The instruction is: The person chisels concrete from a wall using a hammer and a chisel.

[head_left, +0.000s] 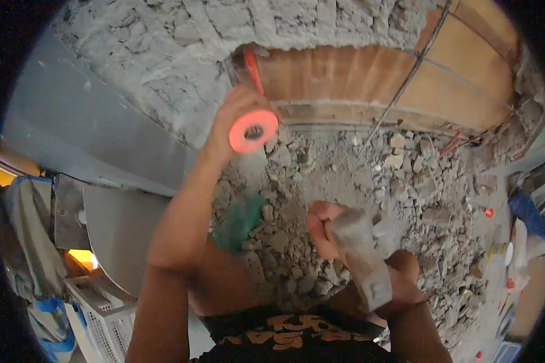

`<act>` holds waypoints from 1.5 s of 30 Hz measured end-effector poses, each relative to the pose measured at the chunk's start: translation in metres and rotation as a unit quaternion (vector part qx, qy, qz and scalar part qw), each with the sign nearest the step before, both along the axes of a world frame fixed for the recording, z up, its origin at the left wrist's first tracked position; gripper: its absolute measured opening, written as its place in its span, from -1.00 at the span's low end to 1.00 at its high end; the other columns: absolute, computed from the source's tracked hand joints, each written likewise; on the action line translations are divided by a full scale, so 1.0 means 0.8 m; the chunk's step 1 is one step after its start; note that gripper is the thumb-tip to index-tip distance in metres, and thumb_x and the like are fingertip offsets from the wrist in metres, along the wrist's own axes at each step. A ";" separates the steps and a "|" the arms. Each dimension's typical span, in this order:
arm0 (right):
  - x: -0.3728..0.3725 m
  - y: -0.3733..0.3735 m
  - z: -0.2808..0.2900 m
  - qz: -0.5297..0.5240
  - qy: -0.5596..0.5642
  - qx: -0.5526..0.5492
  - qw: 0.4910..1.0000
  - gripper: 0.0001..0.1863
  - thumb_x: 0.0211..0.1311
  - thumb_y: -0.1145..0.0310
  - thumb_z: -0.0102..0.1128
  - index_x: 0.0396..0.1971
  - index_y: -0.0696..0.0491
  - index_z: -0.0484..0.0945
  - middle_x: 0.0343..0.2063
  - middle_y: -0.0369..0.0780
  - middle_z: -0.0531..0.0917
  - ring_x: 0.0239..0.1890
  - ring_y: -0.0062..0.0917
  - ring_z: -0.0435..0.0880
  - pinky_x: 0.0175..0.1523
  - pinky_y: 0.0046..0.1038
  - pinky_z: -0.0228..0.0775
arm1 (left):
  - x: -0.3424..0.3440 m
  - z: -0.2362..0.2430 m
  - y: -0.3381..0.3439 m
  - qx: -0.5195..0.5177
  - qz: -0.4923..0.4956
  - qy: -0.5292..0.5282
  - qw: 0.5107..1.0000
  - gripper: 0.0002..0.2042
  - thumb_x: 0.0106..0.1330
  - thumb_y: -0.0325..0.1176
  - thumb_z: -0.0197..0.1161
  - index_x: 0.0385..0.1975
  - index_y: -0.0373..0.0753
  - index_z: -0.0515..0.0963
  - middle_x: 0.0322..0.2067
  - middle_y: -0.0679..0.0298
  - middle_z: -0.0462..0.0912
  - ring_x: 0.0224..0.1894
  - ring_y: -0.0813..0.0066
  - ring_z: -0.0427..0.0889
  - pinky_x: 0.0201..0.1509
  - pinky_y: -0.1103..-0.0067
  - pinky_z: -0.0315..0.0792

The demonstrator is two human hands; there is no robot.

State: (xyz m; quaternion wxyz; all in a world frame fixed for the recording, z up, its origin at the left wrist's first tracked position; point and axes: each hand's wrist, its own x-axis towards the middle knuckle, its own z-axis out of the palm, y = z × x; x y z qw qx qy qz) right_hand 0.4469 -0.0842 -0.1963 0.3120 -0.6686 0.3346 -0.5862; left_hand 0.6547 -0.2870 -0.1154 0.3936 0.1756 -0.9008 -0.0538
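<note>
Gripped in the left hand (239,103): red chisel (254,72), with round orange-pink guard (238,136) at the near end, facing the camera. Fingers clenched around the shaft behind the guard. Location of chisel: far end at the left corner of a recess, between rough grey masonry (163,66) and a smooth orange-brown surface (339,75). Cannot tell whether touching at the tip.

Grasped in the right hand (322,233): hammer (362,257), with heavy pale grey head, blurred, tilted, lower and to the right of the guard, well apart from it. Fingers curled in at the left side of the head; handle mostly hidden.

Beneath and beyond both hands: broken grey rubble (430,199) over the ground. Left of centre, amid rubble, a blurred green item (239,224), kind unclear. Slanting across the orange-brown surface, a thin dark rod (406,85).

Farther out, left: smooth grey panel (103,115), pale fabric bag (30,224) with blue trim, white perforated basket (106,320). Right edge: crumpled blue item (527,212), small red piece (489,213) near the rubble. Lower edge: dark garment (290,336) with tan lettering.
</note>
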 end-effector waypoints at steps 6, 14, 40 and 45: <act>0.014 -0.013 -0.077 -0.048 0.003 0.108 0.993 -0.77 -0.02 0.32 0.37 -0.41 0.05 0.52 -0.56 -0.18 0.54 -0.53 -0.30 0.57 -0.37 -0.41 0.41 | -0.011 -0.032 -0.052 0.008 0.004 0.079 0.997 -0.72 -0.15 -0.47 0.43 -0.36 -0.19 0.59 -0.29 0.27 0.59 -0.12 0.24 0.52 0.07 0.41 0.33; 0.042 -0.041 0.004 -0.168 0.045 -0.012 0.985 -0.89 0.15 0.44 0.29 -0.46 0.06 0.51 -0.55 -0.20 0.56 -0.51 -0.50 0.53 -0.33 -0.47 0.41 | -0.015 -0.024 -0.056 0.057 0.016 0.076 0.995 -0.68 -0.16 -0.48 0.47 -0.35 -0.22 0.58 -0.25 0.21 0.59 -0.10 0.19 0.53 0.12 0.38 0.32; 0.055 -0.071 -0.095 -0.202 -0.165 0.114 0.959 -0.84 0.28 0.55 0.11 -0.52 0.11 0.41 -0.63 -0.34 0.47 -0.59 -0.71 0.36 -0.48 -0.56 0.23 | -0.037 -0.026 -0.034 -0.033 -0.018 -0.065 0.997 -0.64 -0.21 -0.47 0.37 -0.28 -0.20 0.60 -0.21 0.24 0.59 -0.08 0.15 0.50 0.03 0.36 0.34; 0.089 -0.082 -0.089 -0.262 -0.023 0.113 0.958 -0.84 0.28 0.52 0.16 -0.50 0.10 0.41 -0.66 -0.37 0.41 -0.59 -0.71 0.33 -0.48 -0.55 0.19 | 0.020 -0.046 -0.069 -0.080 0.009 -0.068 0.994 -0.65 -0.18 -0.41 0.43 -0.30 -0.21 0.59 -0.18 0.23 0.63 -0.03 0.17 0.55 0.06 0.38 0.41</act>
